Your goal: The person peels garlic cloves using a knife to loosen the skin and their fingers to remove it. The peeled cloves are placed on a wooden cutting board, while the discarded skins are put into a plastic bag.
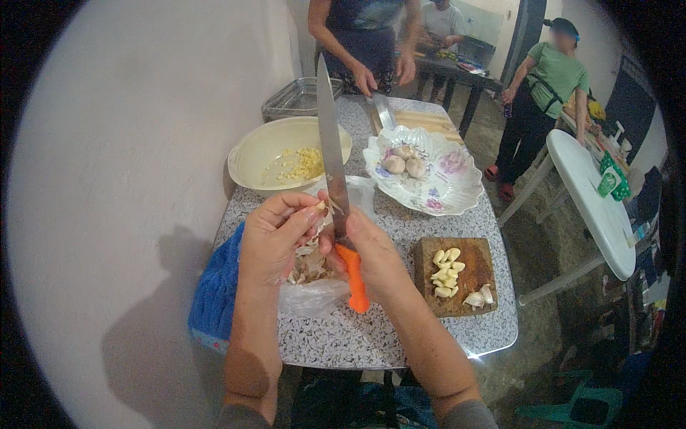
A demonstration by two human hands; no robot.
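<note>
Between the thumb and fingers of my left hand point(281, 236) is a small garlic clove point(320, 206) with loose skin on it. My right hand point(375, 257) grips a large kitchen knife by its orange handle point(356, 287), near the blade's heel. The knife blade point(331, 134) points up and away from me, its lower end beside the clove. Under both hands lies a clear plastic bag point(313, 300) with garlic skins point(311, 265) on it. To the right, a wooden chopping block point(423, 300) bears several peeled cloves point(446, 271) and a few unpeeled cloves point(478, 296).
A cream oval basin point(246, 155) holds chopped garlic point(305, 163). Garlic bulbs point(405, 161) sit in a floral scalloped dish point(455, 195). Across the speckled table point(343, 343), another person's hand point(365, 80) holds a knife point(383, 110) by a cutting board point(429, 123). A blue towel point(217, 292) hangs left.
</note>
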